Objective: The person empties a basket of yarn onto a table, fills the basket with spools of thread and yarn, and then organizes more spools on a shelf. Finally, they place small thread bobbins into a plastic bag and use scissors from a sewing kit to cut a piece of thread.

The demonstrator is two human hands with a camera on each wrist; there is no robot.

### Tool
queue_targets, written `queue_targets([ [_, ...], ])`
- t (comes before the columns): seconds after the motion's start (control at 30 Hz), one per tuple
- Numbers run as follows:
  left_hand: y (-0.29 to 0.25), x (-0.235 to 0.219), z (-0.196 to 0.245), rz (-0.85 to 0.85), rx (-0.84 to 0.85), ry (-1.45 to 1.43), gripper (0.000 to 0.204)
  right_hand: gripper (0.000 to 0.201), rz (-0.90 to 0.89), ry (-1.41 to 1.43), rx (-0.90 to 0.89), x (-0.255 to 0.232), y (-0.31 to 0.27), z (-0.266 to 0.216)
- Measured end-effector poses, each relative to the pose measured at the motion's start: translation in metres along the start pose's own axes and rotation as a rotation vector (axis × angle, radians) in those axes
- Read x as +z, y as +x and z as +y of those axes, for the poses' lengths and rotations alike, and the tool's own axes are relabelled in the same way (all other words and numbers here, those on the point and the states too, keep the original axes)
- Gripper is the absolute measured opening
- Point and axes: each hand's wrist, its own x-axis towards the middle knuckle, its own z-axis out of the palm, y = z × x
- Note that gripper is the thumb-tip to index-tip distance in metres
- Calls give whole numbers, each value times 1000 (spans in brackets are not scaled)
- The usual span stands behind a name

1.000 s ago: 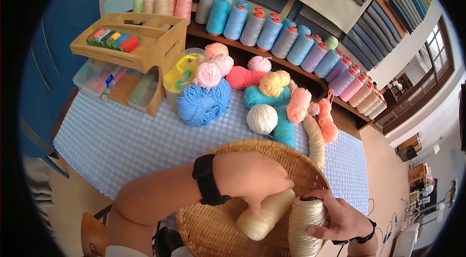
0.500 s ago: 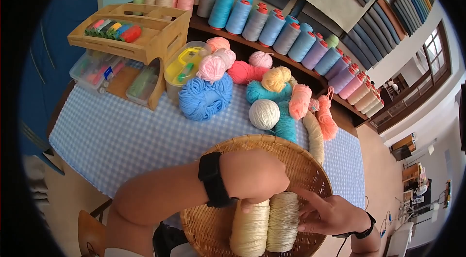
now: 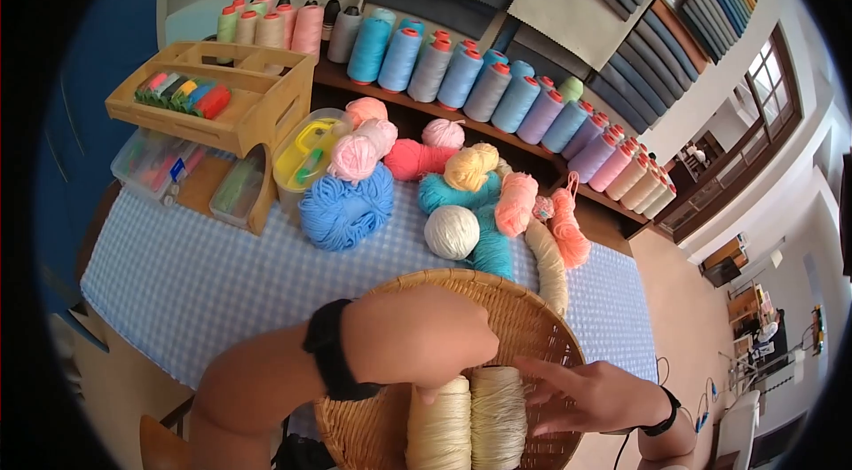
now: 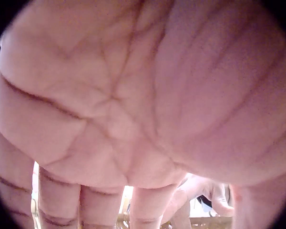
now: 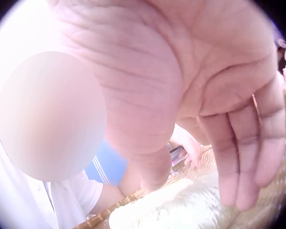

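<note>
Two cones of cream thread lie side by side in a round woven basket (image 3: 351, 426). My left hand (image 3: 426, 332) is over the far end of the left cone (image 3: 439, 430), its thumb overlapping the thread. In the left wrist view, its fingers (image 4: 59, 195) reach down fairly straight, their tips out of frame. Beside the right cone (image 3: 499, 421) is my right hand (image 3: 599, 394), fingers extended and thumb apart. The right wrist view shows straight fingers (image 5: 236, 162) above the pale thread, nothing gripped between them and the thumb.
Beyond the basket, balls and skeins of yarn, including a blue skein (image 3: 348, 208) and a white ball (image 3: 452, 233), lie on the checked cloth (image 3: 213, 292). A wooden organizer (image 3: 213, 102) stands at left. Thread cones (image 3: 461, 78) line the shelf behind.
The two cream cones, held apart and one tilted a second ago, now lie side by side in the basket. My right hand has let go of its cone. The head view has shifted slightly.
</note>
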Motion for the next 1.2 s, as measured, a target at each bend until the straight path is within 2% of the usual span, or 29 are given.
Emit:
queue_targets([
  [0.03,-8,-2,-2,81,39,28,41,78,40,-8,3,-8,-1,-1],
  [0.07,-12,-7,0,80,43,35,41,74,80,-17,6,-16,-2,-4],
  [0.1,-17,-15,4,103,-14,85,40,61,165,-4,71,-22,-5,-9],
  [0.13,-21,-23,7,127,-71,136,38,61,173,-7,72,-26,-6,-6],
  [0.23,-34,-39,9,142,-162,206,34,40,405,-17,112,-40,-4,7],
  [0.33,-45,-48,7,220,-230,272,30,31,508,-137,191,-58,8,23],
  [0.4,-51,-52,6,273,-380,311,22,25,578,-263,217,-68,17,39],
  [0.47,-54,-51,5,327,-383,357,15,16,621,-320,229,-72,26,67],
  [0.5,-55,-52,5,344,-387,373,14,16,628,-327,231,-72,30,82],
  [0.57,-56,-52,8,370,-387,392,12,21,456,-366,315,-72,38,104],
  [0.63,-57,-53,15,424,-379,375,1,27,393,-412,387,-65,48,105],
  [0.7,-58,-52,15,448,-365,371,2,42,309,-453,457,-53,54,115],
  [0.83,-61,-50,16,499,-329,400,3,41,252,-464,482,-50,62,111],
  [0.9,-62,-52,16,493,-352,416,3,37,385,-401,532,-59,65,116],
  [0.93,-63,-53,16,479,-371,429,4,37,385,-403,530,-65,66,120],
  [1.0,-66,-56,18,526,-380,404,4,31,571,-486,491,-77,68,125],
  [1.03,-68,-58,18,573,-391,377,5,29,594,-404,582,-84,72,119],
  [1.07,-69,-60,19,573,-391,383,5,29,599,-404,578,-87,74,124],
  [1.13,-74,-61,19,588,-437,458,7,28,645,-374,439,-93,80,139],
  [1.2,-77,-64,21,601,-490,496,9,32,644,-305,388,-95,89,138],
])
